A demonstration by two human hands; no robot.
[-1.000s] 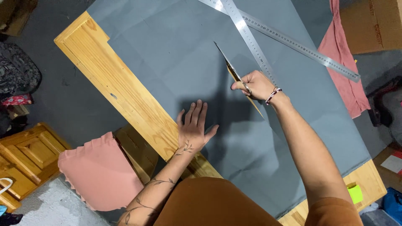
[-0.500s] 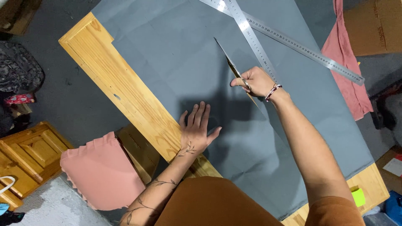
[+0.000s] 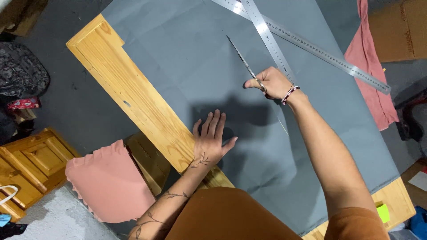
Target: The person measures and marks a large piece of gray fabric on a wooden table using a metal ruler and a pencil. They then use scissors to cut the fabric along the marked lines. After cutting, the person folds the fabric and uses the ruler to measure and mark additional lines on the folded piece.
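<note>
A large sheet of grey fabric (image 3: 187,58) lies spread over a wooden table (image 3: 120,84). My right hand (image 3: 271,83) grips a pair of long scissors (image 3: 243,62) whose blades point away from me along a cut in the fabric; a thin slit runs back from the hand toward me. My left hand (image 3: 211,140) lies flat with fingers spread on the fabric near the table's left edge. A metal L-shaped ruler (image 3: 307,44) rests on the fabric just beyond my right hand.
A pink cloth (image 3: 109,182) hangs over a wooden stool at lower left. Another pink cloth (image 3: 371,66) drapes at the right edge. A wooden panel (image 3: 26,164) and a dark patterned bag (image 3: 20,75) sit on the floor at left. A cardboard box (image 3: 400,26) stands at upper right.
My right hand has moved forward along the fabric with the scissors, lengthening the cut. My left hand has stayed flat in about the same place.
</note>
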